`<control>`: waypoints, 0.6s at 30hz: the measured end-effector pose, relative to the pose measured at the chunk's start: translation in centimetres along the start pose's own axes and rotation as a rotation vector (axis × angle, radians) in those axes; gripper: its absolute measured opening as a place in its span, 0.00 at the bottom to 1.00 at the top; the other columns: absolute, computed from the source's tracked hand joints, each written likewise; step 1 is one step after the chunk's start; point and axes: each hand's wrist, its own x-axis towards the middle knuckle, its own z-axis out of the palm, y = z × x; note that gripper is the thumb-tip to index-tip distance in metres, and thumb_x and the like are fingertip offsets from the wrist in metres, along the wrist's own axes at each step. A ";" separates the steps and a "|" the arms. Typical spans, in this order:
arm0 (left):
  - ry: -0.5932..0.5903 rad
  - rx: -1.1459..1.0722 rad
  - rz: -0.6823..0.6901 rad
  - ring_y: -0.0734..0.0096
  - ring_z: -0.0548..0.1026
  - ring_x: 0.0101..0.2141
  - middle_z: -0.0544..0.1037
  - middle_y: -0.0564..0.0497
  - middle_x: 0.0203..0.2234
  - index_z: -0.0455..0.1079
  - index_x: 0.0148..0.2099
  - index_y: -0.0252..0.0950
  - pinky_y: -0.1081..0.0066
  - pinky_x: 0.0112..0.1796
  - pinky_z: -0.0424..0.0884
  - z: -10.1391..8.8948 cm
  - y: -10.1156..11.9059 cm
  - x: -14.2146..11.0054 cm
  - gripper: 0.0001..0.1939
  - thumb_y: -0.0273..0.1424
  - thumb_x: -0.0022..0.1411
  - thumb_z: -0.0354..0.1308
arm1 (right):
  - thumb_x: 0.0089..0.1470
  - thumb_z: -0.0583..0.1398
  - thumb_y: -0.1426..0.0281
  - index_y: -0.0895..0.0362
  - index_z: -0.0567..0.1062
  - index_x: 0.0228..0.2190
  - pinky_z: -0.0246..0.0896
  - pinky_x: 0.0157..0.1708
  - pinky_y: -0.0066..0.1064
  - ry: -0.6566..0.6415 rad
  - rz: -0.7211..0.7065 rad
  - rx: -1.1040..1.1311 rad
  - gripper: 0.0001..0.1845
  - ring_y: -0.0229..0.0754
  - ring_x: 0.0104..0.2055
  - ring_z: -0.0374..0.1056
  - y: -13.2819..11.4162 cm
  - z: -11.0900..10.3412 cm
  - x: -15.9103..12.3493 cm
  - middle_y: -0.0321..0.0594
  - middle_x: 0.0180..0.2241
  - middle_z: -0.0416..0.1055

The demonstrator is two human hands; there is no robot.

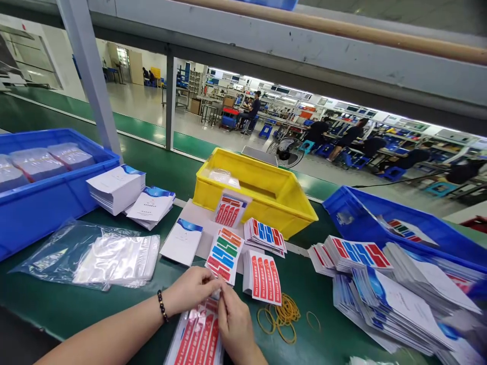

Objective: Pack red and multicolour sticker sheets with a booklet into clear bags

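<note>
My left hand (pixel 192 290), with a dark bead bracelet at its wrist, pinches the top edge of a clear plastic bag (pixel 194 337). My right hand (pixel 236 319) meets it there, its thumb and finger closed on the same edge. A sheet of red label stickers shows through the bag; my fingers hide its top end. Just beyond my hands lies a sheet of orange, blue, green and red stickers (pixel 225 254). A stack of red label sheets (pixel 265 278) is to the right, near several rubber bands (pixel 285 314). White booklets (pixel 182 241) lie at the left.
A yellow bin (pixel 258 190) stands at the back. Blue bins hold packed bundles at the left (pixel 57 203) and sheets at the right (pixel 380 210). Clear bags (pixel 117 258) lie on the left, and piles of booklets (pixel 403 309) on the right. A shelf beam (pixel 285 38) crosses overhead.
</note>
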 end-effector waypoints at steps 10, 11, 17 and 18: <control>0.032 -0.320 -0.022 0.76 0.62 0.21 0.65 0.56 0.17 0.61 0.22 0.33 0.76 0.24 0.59 0.8 -1.6 0.2 0.10 0.33 0.51 0.50 | 0.53 0.55 0.73 0.56 0.69 0.44 0.65 0.37 0.30 -0.088 0.180 0.173 0.15 0.41 0.37 0.69 -1.5 -0.5 1.1 0.43 0.37 0.71; 0.043 -0.279 -0.006 0.76 0.62 0.21 0.64 0.56 0.17 0.61 0.21 0.33 0.76 0.24 0.58 0.7 -1.6 0.1 0.10 0.33 0.51 0.50 | 0.52 0.55 0.72 0.56 0.71 0.41 0.65 0.33 0.28 -0.099 0.211 0.191 0.12 0.40 0.33 0.68 -1.6 -0.6 1.2 0.41 0.33 0.71; 0.009 -0.203 0.013 0.78 0.58 0.20 0.60 0.58 0.15 0.58 0.19 0.34 0.77 0.23 0.54 0.6 -1.5 -0.2 0.13 0.32 0.52 0.52 | 0.53 0.53 0.72 0.56 0.70 0.24 0.57 0.24 0.26 -0.131 0.303 0.257 0.09 0.37 0.24 0.61 -1.7 -0.8 1.2 0.35 0.22 0.65; -0.008 -0.204 0.015 0.78 0.59 0.21 0.61 0.58 0.16 0.59 0.19 0.33 0.78 0.23 0.55 0.5 -1.5 -0.2 0.12 0.31 0.51 0.52 | 0.53 0.52 0.72 0.56 0.70 0.24 0.56 0.25 0.26 -0.135 0.303 0.269 0.10 0.37 0.24 0.61 -1.6 -0.8 1.2 0.36 0.22 0.65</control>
